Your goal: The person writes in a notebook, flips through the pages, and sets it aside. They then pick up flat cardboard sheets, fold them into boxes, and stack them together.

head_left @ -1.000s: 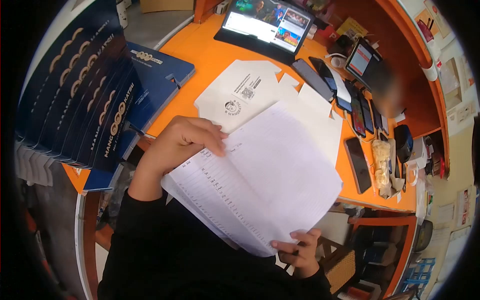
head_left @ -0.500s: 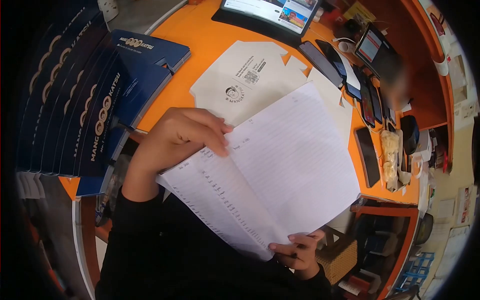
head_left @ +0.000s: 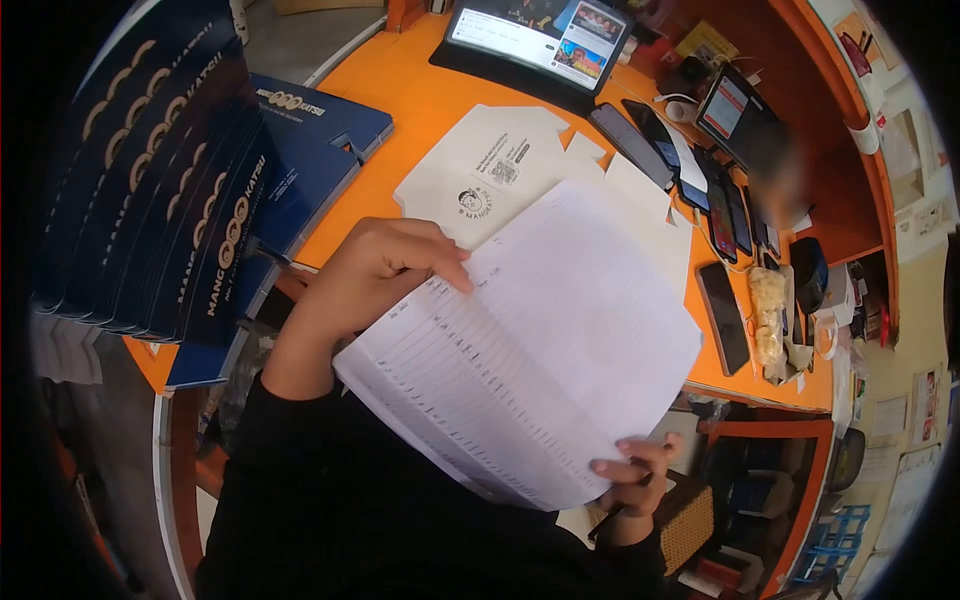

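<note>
An open lined notebook (head_left: 580, 300) lies across both hands, tilted, with a fold down its middle. Handwritten columns fill its lower-left page, while the upper-right page is mostly blank. My left hand (head_left: 400, 265) grips the notebook's top-left edge at the fold, fingers on top of the paper. At the lower right edge, my right hand (head_left: 640, 475) holds the other end of the fold, fingers on the page and its thumb hidden. Under the notebook's far side lies a flat white printed cardboard piece (head_left: 470, 160) on the orange table (head_left: 400, 70).
Stacked navy printed boxes (head_left: 190, 220) stand at the left. A tablet (head_left: 540, 40) with a lit screen is at the back. Several phones (head_left: 722, 315) and cables lie along the right, near a plastic-wrapped item (head_left: 768, 310). A woven basket (head_left: 685, 530) sits below the table.
The notebook's lower-left page has opened flatter, showing more of its writing. My right hand has moved slightly up and right, and the whole view has shifted a little.
</note>
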A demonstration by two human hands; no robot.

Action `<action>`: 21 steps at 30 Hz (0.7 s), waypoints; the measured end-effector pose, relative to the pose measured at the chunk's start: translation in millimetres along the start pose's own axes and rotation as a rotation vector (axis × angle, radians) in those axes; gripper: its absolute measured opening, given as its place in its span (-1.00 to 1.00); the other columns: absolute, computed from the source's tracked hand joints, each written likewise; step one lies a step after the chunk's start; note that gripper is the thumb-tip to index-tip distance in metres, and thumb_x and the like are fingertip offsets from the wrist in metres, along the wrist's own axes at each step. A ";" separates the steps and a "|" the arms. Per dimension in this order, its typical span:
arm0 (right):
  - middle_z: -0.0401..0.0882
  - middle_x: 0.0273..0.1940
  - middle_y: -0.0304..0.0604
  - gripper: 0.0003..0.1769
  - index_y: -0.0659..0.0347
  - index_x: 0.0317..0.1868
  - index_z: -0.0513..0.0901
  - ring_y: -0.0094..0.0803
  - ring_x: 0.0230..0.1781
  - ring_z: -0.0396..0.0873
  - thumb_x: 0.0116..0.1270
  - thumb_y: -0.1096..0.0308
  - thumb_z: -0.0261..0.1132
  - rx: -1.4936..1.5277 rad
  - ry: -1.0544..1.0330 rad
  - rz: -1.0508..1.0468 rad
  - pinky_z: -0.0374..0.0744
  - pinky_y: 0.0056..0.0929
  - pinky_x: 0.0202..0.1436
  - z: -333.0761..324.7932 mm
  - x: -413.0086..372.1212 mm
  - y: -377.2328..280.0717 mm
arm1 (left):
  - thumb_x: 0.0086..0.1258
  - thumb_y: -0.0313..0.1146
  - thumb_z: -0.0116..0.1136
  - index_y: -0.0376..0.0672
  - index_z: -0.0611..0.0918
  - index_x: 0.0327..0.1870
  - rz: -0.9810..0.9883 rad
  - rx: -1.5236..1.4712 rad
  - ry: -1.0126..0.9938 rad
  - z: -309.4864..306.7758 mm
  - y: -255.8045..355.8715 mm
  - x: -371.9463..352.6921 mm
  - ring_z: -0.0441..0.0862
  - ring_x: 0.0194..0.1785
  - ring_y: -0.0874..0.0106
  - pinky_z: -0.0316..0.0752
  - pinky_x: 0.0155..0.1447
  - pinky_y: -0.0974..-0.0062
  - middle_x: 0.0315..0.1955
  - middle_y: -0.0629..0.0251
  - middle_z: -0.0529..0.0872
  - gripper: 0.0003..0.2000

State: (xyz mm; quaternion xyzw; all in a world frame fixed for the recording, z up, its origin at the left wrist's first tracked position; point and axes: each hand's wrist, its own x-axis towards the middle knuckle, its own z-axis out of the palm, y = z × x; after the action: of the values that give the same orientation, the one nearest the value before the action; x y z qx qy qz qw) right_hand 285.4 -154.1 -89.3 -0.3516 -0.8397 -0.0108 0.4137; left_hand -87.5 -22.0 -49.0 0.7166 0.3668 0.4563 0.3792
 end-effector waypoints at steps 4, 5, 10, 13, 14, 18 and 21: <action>0.76 -0.26 -0.46 -0.74 -0.08 -0.46 0.32 -0.48 -0.22 0.59 0.30 0.24 0.25 0.187 0.215 0.172 0.30 -0.21 0.28 3.9 22.3 20.8 | 0.31 -0.60 0.25 -0.12 0.77 -0.07 -0.013 0.002 0.005 2.5 4.1 2.7 0.74 -0.14 0.41 0.55 -0.09 0.57 -0.22 0.19 0.80 -0.77; 0.73 -0.35 -0.40 -0.74 -0.04 -0.45 0.30 -0.48 -0.25 0.59 0.35 0.26 0.22 0.347 0.314 0.347 0.37 -0.27 0.22 9.0 28.3 21.3 | 0.31 -0.58 0.27 -0.12 0.75 -0.02 -0.030 -0.006 0.045 6.1 5.5 2.8 0.74 -0.14 0.42 0.56 -0.08 0.56 -0.22 0.20 0.80 -0.75; 0.46 -0.24 -0.24 -0.79 0.09 -0.07 0.30 -0.40 -0.13 0.57 0.46 0.25 0.13 1.244 0.367 0.655 0.51 -0.24 0.19 -5.8 53.4 32.7 | 0.32 -0.63 0.19 -0.13 0.54 0.26 -0.113 -0.059 0.080 10.4 13.1 1.6 0.70 -0.19 0.53 0.60 -0.09 0.56 -0.28 0.24 0.76 -0.54; 0.41 -0.06 -0.16 -0.69 0.12 0.07 0.31 -0.37 0.03 0.52 0.45 0.22 0.17 1.012 0.424 0.685 0.51 -0.30 0.21 1.4 36.7 68.8 | 0.30 -0.63 0.17 -0.12 0.49 0.28 -0.191 -0.096 0.170 14.2 17.2 2.9 0.69 -0.29 0.58 0.52 -0.22 0.61 -0.38 0.24 0.75 -0.51; 0.41 0.04 -0.10 -0.69 0.12 0.07 0.30 -0.35 0.10 0.49 0.45 0.25 0.18 0.885 0.474 0.705 0.51 -0.33 0.22 4.3 39.8 72.1 | 0.30 -0.60 0.20 -0.13 0.49 0.28 -0.181 -0.042 0.201 17.8 13.8 3.8 0.69 -0.31 0.57 0.50 -0.23 0.62 -0.42 0.25 0.74 -0.51; 0.40 0.28 0.10 -0.67 0.12 0.01 0.23 -0.31 0.24 0.46 0.41 0.45 0.24 0.719 0.559 0.690 0.54 -0.39 0.17 9.0 31.6 100.6 | 0.27 -0.48 0.32 -0.16 0.50 0.27 -0.208 0.078 0.252 21.3 15.5 7.7 0.70 -0.35 0.54 0.48 -0.23 0.61 -0.51 0.25 0.73 -0.50; 0.39 0.27 0.16 -0.62 0.10 -0.03 0.17 -0.34 0.14 0.50 0.40 0.53 0.25 0.462 0.582 0.571 0.55 -0.43 0.12 12.0 65.4 71.8 | 0.24 -0.47 0.37 -0.19 0.50 0.25 -0.156 0.146 0.289 21.5 13.4 9.0 0.73 -0.31 0.50 0.52 -0.19 0.57 -0.45 0.20 0.77 -0.48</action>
State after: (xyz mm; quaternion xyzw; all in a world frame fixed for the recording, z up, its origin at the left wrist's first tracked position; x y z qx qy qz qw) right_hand 293.3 -58.3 -70.9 -0.4497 -0.5388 0.1923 0.6859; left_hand -62.2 -24.6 -40.3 0.6386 0.5040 0.4959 0.3038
